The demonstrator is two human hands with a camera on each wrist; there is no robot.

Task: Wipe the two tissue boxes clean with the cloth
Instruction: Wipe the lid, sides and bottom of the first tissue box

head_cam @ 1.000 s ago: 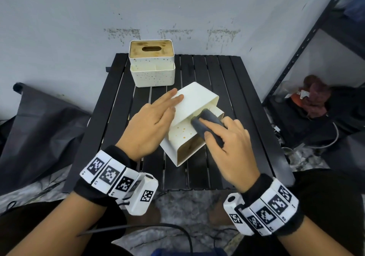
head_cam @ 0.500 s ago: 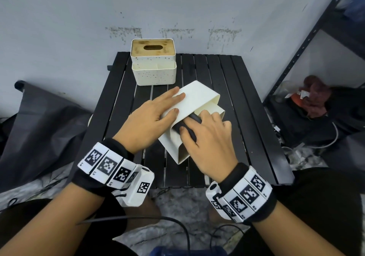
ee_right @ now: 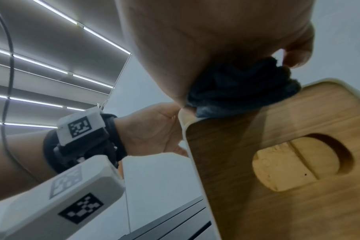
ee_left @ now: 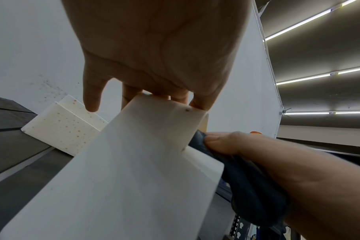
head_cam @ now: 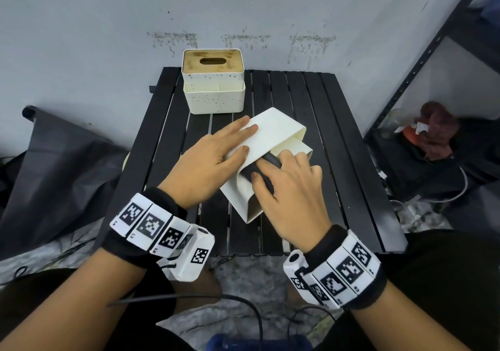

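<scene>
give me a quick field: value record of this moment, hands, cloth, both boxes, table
left hand: flat on the upper side of the near tissue box, fingers straight, steadying it
right hand: presses the cloth against the box's side
cloth: dark, bunched under the right fingers
near tissue box: white, tipped on its side, wooden slotted lid facing the person
far tissue box: upright at the table's back edge, speckled with spots
table: black, slatted

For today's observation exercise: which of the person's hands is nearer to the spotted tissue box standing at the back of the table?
Left. The left hand lies flat on the tipped tissue box, just in front of the spotted tissue box. The right hand, pressing the cloth, sits farther forward.
</scene>
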